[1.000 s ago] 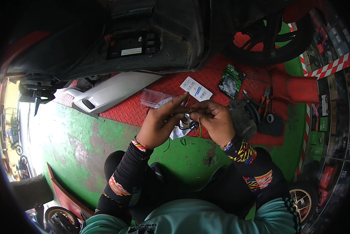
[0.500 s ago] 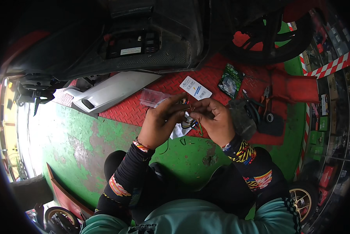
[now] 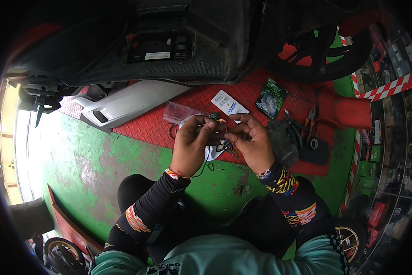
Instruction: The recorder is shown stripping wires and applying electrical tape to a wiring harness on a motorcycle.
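My left hand (image 3: 190,146) and my right hand (image 3: 253,145) are raised close together over the edge of a red ribbed metal platform. Both have fingers bent in a pinch on thin electrical wires (image 3: 222,122), one of them orange. More coloured wires (image 3: 228,147) hang in a loose bundle below the fingertips, over something white lying under them. A dark wire trails down beside my left wrist. The exact grip points are small and partly hidden by my fingers. Just beyond my hands lie a white printed card (image 3: 230,103) and a clear plastic package (image 3: 180,112).
A dark scooter body (image 3: 183,69) with an exposed battery (image 3: 158,50) spans the far side. A white side panel (image 3: 130,103) leans there. To the right are a green pouch (image 3: 270,99), orange-handled pliers (image 3: 311,123), a tape roll (image 3: 314,143) and a wheel (image 3: 327,68).
My left hand has turned and its fingers have curled in more, with dark wire now showing above them. My right hand has shifted slightly, its index finger more raised. The view has tilted a little.
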The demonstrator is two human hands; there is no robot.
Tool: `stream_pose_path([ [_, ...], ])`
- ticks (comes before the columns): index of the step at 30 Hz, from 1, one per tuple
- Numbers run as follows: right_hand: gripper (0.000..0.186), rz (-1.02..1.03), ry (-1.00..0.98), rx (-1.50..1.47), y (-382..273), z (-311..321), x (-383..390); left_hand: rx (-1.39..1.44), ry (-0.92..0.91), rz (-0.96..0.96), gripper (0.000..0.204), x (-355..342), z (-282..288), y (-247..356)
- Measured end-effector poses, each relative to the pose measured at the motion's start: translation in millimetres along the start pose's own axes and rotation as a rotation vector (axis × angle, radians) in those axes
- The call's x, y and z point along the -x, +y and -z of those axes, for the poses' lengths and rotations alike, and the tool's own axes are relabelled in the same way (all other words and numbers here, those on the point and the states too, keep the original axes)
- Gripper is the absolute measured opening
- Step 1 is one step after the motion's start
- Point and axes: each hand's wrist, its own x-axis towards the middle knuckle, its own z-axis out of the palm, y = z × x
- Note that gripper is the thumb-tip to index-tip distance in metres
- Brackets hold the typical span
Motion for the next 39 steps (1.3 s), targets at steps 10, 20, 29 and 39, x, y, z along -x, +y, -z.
stream_pose_path([
  [10,0.053,0.065,-0.029,-0.135,-2,-3,6,-0.338,-0.051,-0.087,0.017,2,5,7],
  [20,0.024,-0.161,-0.098,-0.274,-2,9,1,-0.61,-0.28,-0.219,0.013,-4,15,15],
  [29,0.011,-0.172,-0.092,-0.273,-1,11,0,-0.666,-0.32,-0.283,0.02,-3,12,21],
  [39,0.012,-0.089,-0.078,-0.169,1,8,0,-0.797,-0.251,-0.377,0.019,-6,17,11],
])
